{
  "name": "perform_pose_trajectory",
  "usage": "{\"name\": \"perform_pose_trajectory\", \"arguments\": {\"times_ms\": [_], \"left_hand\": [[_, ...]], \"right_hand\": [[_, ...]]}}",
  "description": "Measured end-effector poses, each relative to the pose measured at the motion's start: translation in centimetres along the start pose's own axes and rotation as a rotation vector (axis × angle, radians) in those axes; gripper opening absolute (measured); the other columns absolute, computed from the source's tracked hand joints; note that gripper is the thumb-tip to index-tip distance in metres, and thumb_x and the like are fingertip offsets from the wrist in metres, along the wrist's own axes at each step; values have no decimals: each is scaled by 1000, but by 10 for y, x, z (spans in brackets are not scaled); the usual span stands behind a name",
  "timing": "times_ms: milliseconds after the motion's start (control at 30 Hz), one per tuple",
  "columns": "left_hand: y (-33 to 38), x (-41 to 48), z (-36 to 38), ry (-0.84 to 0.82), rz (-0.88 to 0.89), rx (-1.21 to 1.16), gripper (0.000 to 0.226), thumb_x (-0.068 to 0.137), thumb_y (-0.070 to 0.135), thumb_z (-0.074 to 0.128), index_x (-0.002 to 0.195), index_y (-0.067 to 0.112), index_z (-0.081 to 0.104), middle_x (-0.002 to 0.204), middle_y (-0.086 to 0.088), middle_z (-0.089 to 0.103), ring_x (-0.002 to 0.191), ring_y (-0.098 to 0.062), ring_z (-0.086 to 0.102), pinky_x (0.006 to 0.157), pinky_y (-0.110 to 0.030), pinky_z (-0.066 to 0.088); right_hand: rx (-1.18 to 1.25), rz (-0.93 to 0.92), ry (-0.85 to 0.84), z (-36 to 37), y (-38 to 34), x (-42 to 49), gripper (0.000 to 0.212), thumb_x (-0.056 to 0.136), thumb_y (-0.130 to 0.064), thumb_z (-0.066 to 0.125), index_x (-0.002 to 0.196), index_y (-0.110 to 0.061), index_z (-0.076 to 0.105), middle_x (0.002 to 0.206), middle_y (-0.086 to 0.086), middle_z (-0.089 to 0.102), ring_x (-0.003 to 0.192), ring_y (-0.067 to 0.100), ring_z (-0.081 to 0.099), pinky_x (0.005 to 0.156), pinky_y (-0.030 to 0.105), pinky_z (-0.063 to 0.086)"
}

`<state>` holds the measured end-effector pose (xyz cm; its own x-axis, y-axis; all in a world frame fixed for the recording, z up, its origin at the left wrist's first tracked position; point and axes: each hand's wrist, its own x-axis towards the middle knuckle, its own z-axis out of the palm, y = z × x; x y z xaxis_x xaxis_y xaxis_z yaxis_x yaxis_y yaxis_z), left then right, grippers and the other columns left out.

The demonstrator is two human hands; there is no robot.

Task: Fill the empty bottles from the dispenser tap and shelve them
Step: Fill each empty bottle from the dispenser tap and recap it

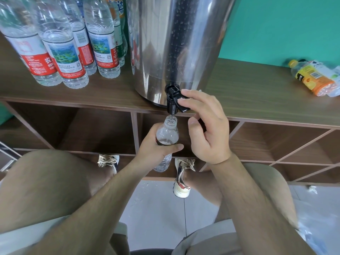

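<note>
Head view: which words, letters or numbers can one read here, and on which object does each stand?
"农" and "NON", cut off: red label of the front left bottle.
"达": orange-topped label of a back bottle.
Too small or blurred: fish-picture labels, lying yellow-capped bottle.
Nothing readable: dispenser, tap, held bottle.

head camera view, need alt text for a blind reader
A person's left hand holds an uncapped clear bottle under the black tap of a steel dispenser, while the right hand curls its fingers over the tap. The dispenser stands on a wooden shelf unit, with upright water bottles to its left and a few lying bottles far right.
</note>
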<state>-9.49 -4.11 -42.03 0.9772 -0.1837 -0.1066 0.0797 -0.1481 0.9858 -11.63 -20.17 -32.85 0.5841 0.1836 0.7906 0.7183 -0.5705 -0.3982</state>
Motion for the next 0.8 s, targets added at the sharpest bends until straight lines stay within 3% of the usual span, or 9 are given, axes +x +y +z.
{"name": "perform_pose_trajectory", "arguments": {"times_ms": [133, 233, 333, 433, 800], "left_hand": [[2, -2, -1, 6, 1, -16, 75, 74, 25, 93, 135, 34, 50, 122, 13, 66, 113, -8, 64, 92, -28, 54], [2, -2, 0, 13, -3, -24, 74, 74, 24, 93, 134, 35, 51, 121, 15, 66, 111, -5, 64, 85, -21, 50], [0, -1, 0, 15, 0, -29, 75, 72, 26, 95, 133, 36, 52, 121, 14, 67, 113, -7, 65, 95, -33, 55], [-1, -1, -1, 16, -1, -37, 75, 72, 26, 95, 132, 35, 52, 122, 10, 67, 115, -12, 65, 102, -43, 55], [0, -2, 0, 24, -10, -24, 77, 71, 28, 96, 133, 36, 52, 122, 10, 67, 117, -14, 64, 103, -46, 55]], "right_hand": [[8, 5, 17, 2, 0, -2, 41, 84, 4, 51, 118, 2, 73, 135, 16, 66, 121, 22, 60, 85, 52, 55], [6, 7, 22, 2, 1, -2, 43, 81, 12, 52, 117, 4, 73, 134, 17, 66, 120, 24, 61, 89, 49, 55], [-30, -3, 32, 2, 1, -1, 49, 76, 21, 49, 116, 5, 73, 132, 20, 66, 119, 30, 63, 103, 41, 48], [-44, -15, 28, 1, 2, 1, 54, 74, 25, 46, 117, 6, 73, 132, 21, 66, 119, 32, 63, 106, 39, 45], [-42, -20, 27, 0, 3, 2, 56, 73, 26, 46, 117, 5, 73, 132, 21, 67, 116, 33, 65, 105, 40, 46]]}}
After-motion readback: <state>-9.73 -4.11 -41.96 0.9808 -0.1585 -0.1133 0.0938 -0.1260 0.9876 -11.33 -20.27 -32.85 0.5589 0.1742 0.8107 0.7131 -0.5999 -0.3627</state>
